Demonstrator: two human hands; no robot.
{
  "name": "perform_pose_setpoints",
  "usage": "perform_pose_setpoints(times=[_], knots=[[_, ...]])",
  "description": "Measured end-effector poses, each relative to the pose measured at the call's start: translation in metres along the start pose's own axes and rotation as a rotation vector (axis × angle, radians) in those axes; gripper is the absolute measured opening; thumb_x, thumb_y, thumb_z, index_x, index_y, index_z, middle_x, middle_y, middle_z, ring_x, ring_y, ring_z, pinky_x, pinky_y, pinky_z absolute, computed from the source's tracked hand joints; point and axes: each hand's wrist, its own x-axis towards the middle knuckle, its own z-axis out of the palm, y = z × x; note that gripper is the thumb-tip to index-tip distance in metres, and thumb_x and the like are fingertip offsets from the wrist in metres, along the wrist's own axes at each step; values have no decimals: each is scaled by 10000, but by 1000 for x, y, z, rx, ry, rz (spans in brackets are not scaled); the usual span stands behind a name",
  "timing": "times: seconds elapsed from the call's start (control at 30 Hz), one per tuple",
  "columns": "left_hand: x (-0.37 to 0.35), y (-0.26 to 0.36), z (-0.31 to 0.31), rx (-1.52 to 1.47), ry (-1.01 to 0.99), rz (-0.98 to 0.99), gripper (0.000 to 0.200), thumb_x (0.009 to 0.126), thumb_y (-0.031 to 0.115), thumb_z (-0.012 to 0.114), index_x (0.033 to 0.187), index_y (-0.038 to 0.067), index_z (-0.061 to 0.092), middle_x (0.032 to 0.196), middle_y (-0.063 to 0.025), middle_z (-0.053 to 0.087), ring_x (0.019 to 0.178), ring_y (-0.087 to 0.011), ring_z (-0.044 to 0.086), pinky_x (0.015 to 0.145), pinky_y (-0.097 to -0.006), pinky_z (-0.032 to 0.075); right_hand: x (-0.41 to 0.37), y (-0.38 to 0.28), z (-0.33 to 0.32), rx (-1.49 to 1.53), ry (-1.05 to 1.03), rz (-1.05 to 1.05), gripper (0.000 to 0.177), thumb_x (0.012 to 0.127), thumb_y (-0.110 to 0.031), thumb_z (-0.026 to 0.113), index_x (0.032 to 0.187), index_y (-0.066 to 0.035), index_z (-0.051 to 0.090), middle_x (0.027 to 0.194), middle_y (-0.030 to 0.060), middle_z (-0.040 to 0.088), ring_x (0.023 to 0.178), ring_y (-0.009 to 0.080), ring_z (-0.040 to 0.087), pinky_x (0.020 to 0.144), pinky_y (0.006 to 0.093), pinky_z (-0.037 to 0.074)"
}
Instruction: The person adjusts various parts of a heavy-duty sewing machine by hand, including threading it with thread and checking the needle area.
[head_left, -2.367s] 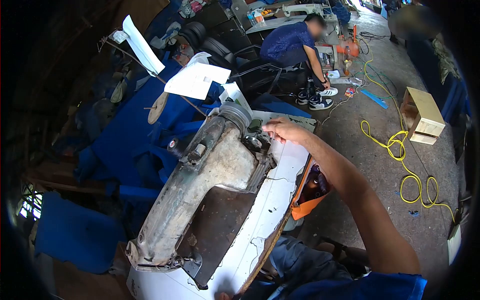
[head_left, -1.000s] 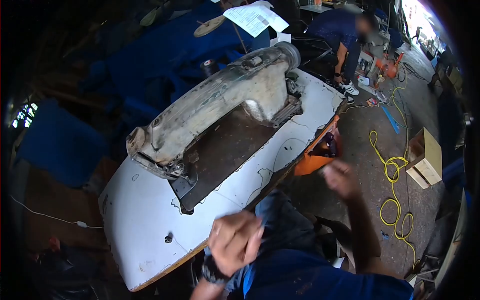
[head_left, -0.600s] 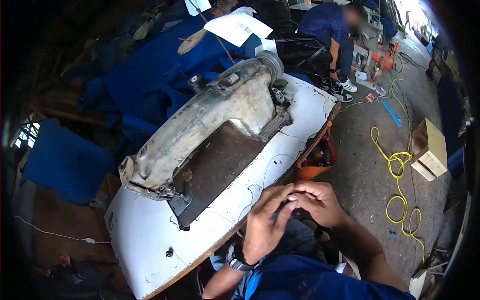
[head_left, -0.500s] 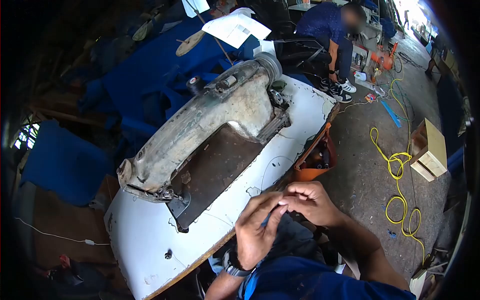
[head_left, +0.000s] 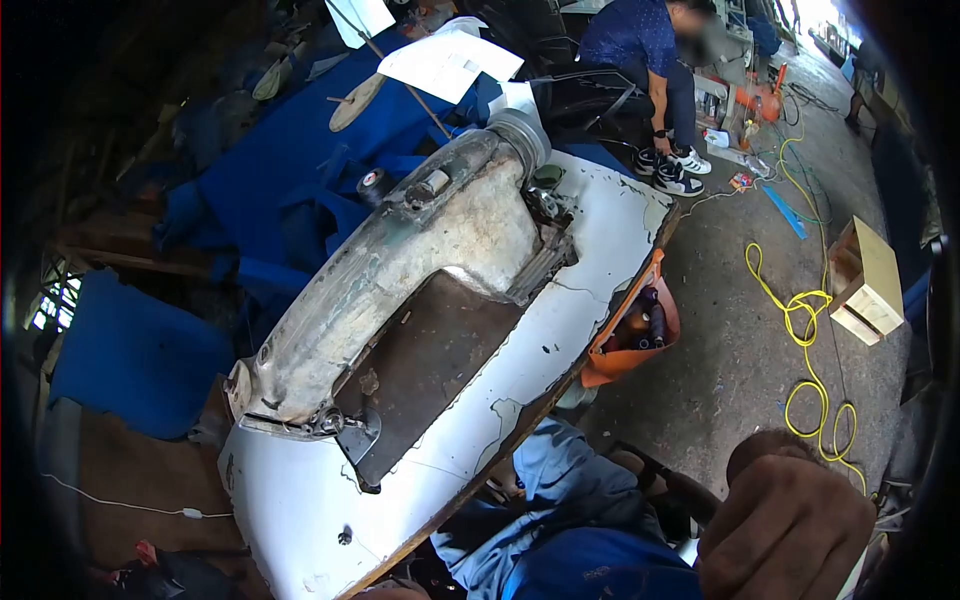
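My right hand (head_left: pixel 785 525) is raised close to the camera at the lower right, its back towards me and its fingers curled. What its fingers hold, if anything, is hidden. My left hand is out of view; just a sliver of skin shows at the bottom edge. In front of me, a worn, grey-green sewing machine (head_left: pixel 390 275) lies across a white-topped table (head_left: pixel 560 345). A dark recessed plate (head_left: pixel 430 355) shows beneath its arm. Neither hand touches the machine.
An orange bag (head_left: pixel 610 368) with spools hangs at the table's right edge. Blue fabric (head_left: pixel 135 350) lies left. Yellow cord (head_left: pixel 800 320) and a wooden box (head_left: pixel 868 280) are on the floor. Another person (head_left: pixel 635 60) sits bent over at the back.
My hands, which were pinched together above the table's front edge, have parted. The right one has come up nearer the camera; the left has left the view. The view has shifted slightly.
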Motion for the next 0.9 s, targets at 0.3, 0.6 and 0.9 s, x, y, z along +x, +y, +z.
perform_pose_setpoints(times=[0.3, 0.6, 0.9], knots=[[-30, -44, -48, 482, 129, -435, 165, 820, 89, 790, 959, 12, 747, 829, -111, 712, 779, -227, 693, 674, -281, 541, -18, 7, -17, 6, 13, -55, 121, 897, -60, 679, 798, 3, 713, 702, 76, 613, 494, 160, 529, 383, 269, 352], [-38, -266, -115, 954, 10, -804, 237, 855, 108, 762, 1073, 17, 751, 956, -144, 761, 769, -222, 724, 724, -337, 574, -73, 19, -8, -175, 335, 106, 155, 784, -47, 843, 706, 27, 732, 596, 88, 626, 406, 154, 525, 363, 252, 375], [-27, -262, -51, 1460, -459, -400, 295, 988, 268, 608, 1198, 78, 693, 922, -134, 625, 830, -332, 655, 751, -458, 535, -82, 23, -25, -169, 303, 166, 123, 770, -43, 845, 777, 31, 747, 634, 74, 612, 447, 169, 549, 389, 286, 384]])
